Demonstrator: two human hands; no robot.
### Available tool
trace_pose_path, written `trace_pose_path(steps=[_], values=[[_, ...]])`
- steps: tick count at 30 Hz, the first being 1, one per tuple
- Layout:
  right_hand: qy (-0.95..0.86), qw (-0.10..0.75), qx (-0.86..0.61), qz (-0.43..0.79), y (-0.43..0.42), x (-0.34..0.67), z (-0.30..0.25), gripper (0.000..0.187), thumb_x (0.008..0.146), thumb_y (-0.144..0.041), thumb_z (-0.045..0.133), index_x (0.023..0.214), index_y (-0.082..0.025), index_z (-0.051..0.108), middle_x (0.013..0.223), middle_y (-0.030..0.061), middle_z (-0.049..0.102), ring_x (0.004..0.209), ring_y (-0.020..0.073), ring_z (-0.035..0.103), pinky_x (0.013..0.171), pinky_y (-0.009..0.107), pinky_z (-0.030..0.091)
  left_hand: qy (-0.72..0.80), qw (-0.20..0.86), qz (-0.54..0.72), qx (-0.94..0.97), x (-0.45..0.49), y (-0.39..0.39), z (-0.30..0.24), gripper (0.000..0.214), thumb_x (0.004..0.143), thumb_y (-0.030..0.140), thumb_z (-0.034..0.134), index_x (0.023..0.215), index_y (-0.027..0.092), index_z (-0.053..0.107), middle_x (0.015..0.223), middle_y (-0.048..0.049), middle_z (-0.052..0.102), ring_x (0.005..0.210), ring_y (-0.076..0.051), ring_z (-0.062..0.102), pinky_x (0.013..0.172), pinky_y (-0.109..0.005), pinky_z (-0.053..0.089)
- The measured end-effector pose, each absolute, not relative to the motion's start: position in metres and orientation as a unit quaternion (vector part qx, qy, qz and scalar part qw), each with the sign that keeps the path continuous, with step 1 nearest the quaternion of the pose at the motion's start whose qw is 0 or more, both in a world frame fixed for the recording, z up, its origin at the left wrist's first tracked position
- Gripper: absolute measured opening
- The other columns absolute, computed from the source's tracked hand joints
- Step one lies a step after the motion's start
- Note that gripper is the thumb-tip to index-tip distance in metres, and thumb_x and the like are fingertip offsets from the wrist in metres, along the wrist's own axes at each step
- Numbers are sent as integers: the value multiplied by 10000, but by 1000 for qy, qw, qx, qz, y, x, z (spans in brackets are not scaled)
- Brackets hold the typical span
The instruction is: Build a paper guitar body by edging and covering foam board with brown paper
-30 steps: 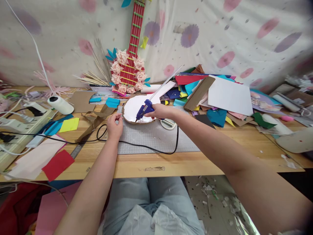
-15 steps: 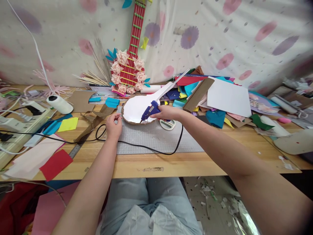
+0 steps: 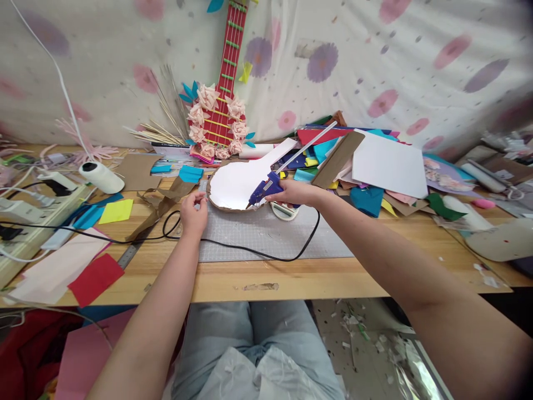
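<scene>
The guitar-shaped cardboard (image 3: 231, 183) lies at the far side of the cutting mat (image 3: 254, 230), probably light and bendable, best held by its rim (image 3: 228, 209). The right hand (image 3: 293, 193) grips the glue gun (image 3: 263, 189); whether the left hand (image 3: 194, 214) pinches anything, I cannot tell.

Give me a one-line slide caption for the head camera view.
The right hand holds a blue glue gun near the edge of a white guitar-shaped cutout, the left hand beside it.

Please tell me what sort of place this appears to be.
It looks like a craft workspace, though whether at home or in a studio I cannot tell: the right hand holds a blue glue gun, over a gray cutting mat, with a flower-trimmed red model guitar behind.
</scene>
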State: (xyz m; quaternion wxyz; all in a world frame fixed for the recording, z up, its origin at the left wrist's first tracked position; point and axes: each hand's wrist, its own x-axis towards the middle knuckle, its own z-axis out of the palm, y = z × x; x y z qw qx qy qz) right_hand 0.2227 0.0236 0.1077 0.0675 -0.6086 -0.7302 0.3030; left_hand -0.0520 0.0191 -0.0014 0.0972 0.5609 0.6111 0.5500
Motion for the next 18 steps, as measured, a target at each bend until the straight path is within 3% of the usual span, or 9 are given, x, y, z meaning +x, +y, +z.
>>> trace_pose_path(steps=[5, 11, 15, 18], values=[[-721, 66, -619, 305, 22, 227, 110, 385, 676, -540, 675, 780, -188, 559, 697, 30, 630, 492, 101, 517, 416, 216, 369, 613, 105, 556, 550, -52, 20, -3, 210, 731, 185, 482, 893, 191, 617, 798, -30, 670, 784, -173, 609, 705, -293, 442], [-695, 146, -584, 392, 17, 241, 114, 362, 678, -472, 701, 823, -165, 577, 726, 37, 650, 441, 58, 432, 386, 200, 333, 593, 103, 561, 568, -53, 22, -6, 229, 734, 184, 481, 919, 186, 617, 817, -33, 669, 805, -168, 608, 687, -278, 442], [-643, 261, -560, 452, 10, 263, 100, 378, 672, -454, 703, 866, -157, 571, 743, 38, 653, 442, 43, 407, 395, 191, 330, 596, 108, 563, 562, -53, 21, -4, 245, 729, 182, 490, 941, 181, 614, 846, -40, 667, 800, -165, 602, 695, -282, 445], [-578, 407, -561, 430, 9, 285, 72, 398, 666, -487, 680, 839, -158, 539, 784, 45, 655, 453, 42, 395, 411, 197, 347, 601, 116, 567, 551, -53, 22, -4, 254, 725, 177, 490, 949, 181, 610, 850, -42, 666, 798, -163, 597, 713, -287, 450]])
